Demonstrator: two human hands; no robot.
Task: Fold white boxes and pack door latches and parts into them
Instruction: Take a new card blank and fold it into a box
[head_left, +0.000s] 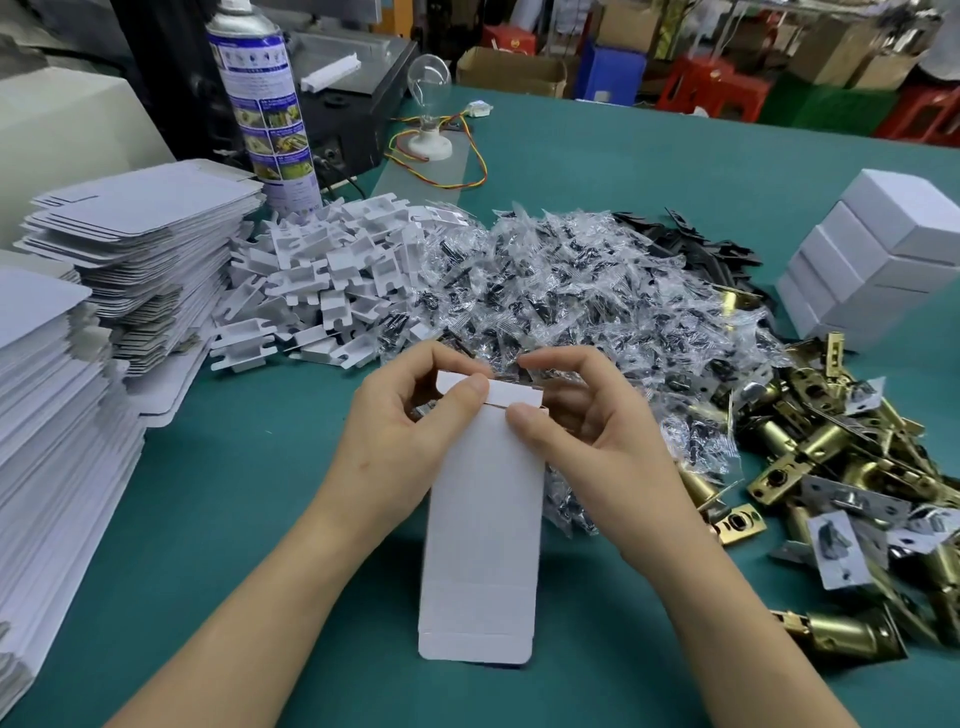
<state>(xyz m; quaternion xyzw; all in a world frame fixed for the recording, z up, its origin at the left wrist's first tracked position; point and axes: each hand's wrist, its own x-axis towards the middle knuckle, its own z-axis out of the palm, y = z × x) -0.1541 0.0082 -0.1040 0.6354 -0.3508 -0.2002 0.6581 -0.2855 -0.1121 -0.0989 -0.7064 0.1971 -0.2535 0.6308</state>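
Both hands are holding one white box (480, 519) just above the teal tabletop (649, 171), at the centre of the view.

- The left hand (400, 436) is gripping the box's far end. Its thumb is pressing on the end flap and its fingers are curling behind it.
- The right hand (587, 431) is pinching the same end from the other side. Its thumb is lying on the top panel just below the flap seam.
- The flap is sitting folded over, and a thin slit is showing between it and the panel.
- The long panel is running toward the person, with its near flap lying open and flat. Whether anything is inside the box cannot be told.

Around the box:
- Flat box blanks (140, 234) are standing in stacks at the left.
- White cardboard inserts (322, 275) are lying in a pile beside the blanks.
- A heap of clear screw bags (545, 291) is lying just behind the hands.
- Brass door latches (831, 467) are lying piled at the right, touching the bag heap.
- Folded white boxes (872, 260) are standing stacked at the far right.
- A spray can (265, 104) is standing upright behind the inserts.
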